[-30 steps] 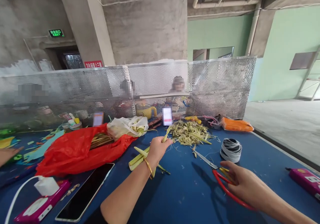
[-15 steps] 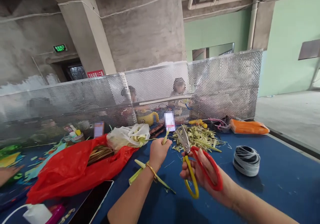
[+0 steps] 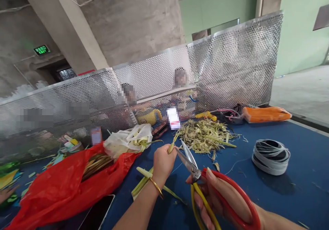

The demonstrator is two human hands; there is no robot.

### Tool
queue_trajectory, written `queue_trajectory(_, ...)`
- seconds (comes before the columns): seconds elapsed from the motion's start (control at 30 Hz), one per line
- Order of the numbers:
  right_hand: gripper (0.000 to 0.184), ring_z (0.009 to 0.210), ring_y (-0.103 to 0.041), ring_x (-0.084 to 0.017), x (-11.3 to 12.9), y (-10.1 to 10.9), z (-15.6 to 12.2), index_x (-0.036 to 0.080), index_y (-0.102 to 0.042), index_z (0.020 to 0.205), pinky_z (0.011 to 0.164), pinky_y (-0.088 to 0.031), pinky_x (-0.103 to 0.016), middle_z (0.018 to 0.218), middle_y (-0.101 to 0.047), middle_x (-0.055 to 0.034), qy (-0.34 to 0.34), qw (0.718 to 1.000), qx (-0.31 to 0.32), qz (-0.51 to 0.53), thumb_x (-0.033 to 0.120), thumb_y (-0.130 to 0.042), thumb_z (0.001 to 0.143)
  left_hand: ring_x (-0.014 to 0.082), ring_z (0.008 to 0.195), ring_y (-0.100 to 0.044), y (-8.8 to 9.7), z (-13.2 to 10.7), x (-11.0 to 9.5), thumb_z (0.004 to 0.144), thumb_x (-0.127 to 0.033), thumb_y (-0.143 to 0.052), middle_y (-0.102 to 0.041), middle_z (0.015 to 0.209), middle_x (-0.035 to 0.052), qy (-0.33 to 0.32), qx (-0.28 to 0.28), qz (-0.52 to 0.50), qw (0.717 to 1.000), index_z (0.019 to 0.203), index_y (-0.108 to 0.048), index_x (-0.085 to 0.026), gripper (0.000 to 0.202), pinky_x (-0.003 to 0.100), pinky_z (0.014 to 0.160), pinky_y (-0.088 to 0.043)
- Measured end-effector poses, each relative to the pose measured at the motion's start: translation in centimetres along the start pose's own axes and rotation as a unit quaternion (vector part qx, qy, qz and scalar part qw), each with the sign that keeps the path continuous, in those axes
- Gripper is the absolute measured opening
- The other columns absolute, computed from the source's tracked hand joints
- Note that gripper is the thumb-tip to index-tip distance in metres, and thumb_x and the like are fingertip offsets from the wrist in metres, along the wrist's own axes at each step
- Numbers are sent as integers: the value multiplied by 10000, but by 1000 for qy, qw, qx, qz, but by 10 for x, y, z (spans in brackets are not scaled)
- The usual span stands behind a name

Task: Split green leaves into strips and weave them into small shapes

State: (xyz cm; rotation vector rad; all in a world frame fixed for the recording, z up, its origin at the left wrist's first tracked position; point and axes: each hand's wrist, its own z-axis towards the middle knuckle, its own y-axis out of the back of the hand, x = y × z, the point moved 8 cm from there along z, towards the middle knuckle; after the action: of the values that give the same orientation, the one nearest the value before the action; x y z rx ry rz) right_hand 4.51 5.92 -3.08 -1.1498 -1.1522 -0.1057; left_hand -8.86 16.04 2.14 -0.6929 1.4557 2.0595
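Observation:
My left hand (image 3: 164, 161) is closed round a pale green plant strip (image 3: 174, 141) whose end sticks up past the fingers. My right hand (image 3: 209, 192) grips scissors (image 3: 194, 173) with one red and one yellow handle. The blades are parted, and their tips point at the strip beside my left fingers. Whether a blade touches the strip, I cannot tell. Beneath my left wrist, longer green strips (image 3: 144, 182) lie on the blue table (image 3: 303, 202). A heap of cut plant scraps (image 3: 205, 135) lies just beyond the scissors.
At left lies a red plastic bag (image 3: 59, 185) with dry stalks, beside a white bag (image 3: 128, 139) of plant strips. A roll of grey cord (image 3: 271, 158) and an orange packet (image 3: 266, 115) are at right. Behind the table stands a perforated metal screen (image 3: 231, 65); people sit beyond it.
The scissors have tilted left and come nearer to the strip in my left hand, their blades spreading wider. My left hand has hardly moved. The camera view has tilted and dipped.

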Motion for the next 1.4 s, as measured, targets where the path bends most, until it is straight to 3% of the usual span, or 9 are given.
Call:
queue_trajectory(0.23,520,492,-620,-149,-3,-4,-1,162,-489,1134,470,-489,-253,731,-614,-38,6,1000,8,25,609,-351,906,121,506,-384,-1,-6,-4,788,-361,-476,-497,511,-18,-23,0,0,1000,618,-626,-174,293,238,513,-254)
queue_trajectory(0.6,521,467,-576,-128,10,-3,-5,177,-515,1088,453,-466,-243,703,-591,-11,0,999,-54,-2,635,-383,880,98,501,-325,-12,-17,-16,783,-295,-455,-389,473,-49,-39,23,27,999,504,-411,-184,303,238,498,-206)
queue_trajectory(0.9,453,334,-355,-24,10,2,-4,192,-556,972,336,-331,-149,606,-467,66,-10,996,-89,-16,616,-428,876,94,488,-292,-15,-14,-14,789,-336,-461,-368,464,-56,-45,30,39,998,511,-391,-187,323,241,495,-194)
queue_trajectory(1.03,481,339,-350,-28,18,15,-5,191,-539,962,339,-326,-158,587,-461,77,23,983,-171,-61,649,-475,830,106,501,-361,-9,-12,-15,783,-383,-502,-437,483,-43,-37,38,22,998,558,-527,-180,303,239,513,-237)
queue_trajectory(1.13,493,329,-374,-41,37,34,-7,205,-512,978,325,-318,-167,567,-468,88,101,953,-267,-102,663,-505,797,115,530,-417,-3,-13,-19,749,-389,-568,-502,521,-33,-27,38,-36,998,629,-616,-172,253,234,537,-288)
queue_trajectory(1.23,532,329,-399,-55,61,44,-11,208,-499,998,314,-326,-178,566,-474,88,188,924,-316,-106,685,-522,761,88,484,-365,-8,-8,-24,699,-411,-652,-449,503,-52,21,62,-158,985,624,-596,-163,265,221,498,-271)
queue_trajectory(1.33,520,343,-409,-57,78,45,-17,206,-506,981,318,-333,-180,580,-485,82,243,905,-334,-102,667,-548,745,45,405,-246,-41,5,-30,666,-387,-718,-358,480,-89,152,168,-307,924,681,-563,-155,280,200,425,-179)
queue_trajectory(1.4,468,348,-409,-64,82,47,-20,205,-516,914,329,-336,-186,561,-481,79,251,898,-342,-116,646,-541,758,25,381,-205,-56,24,-39,679,-380,-721,-363,495,-95,177,196,-323,909,719,-549,-146,293,185,403,-133)
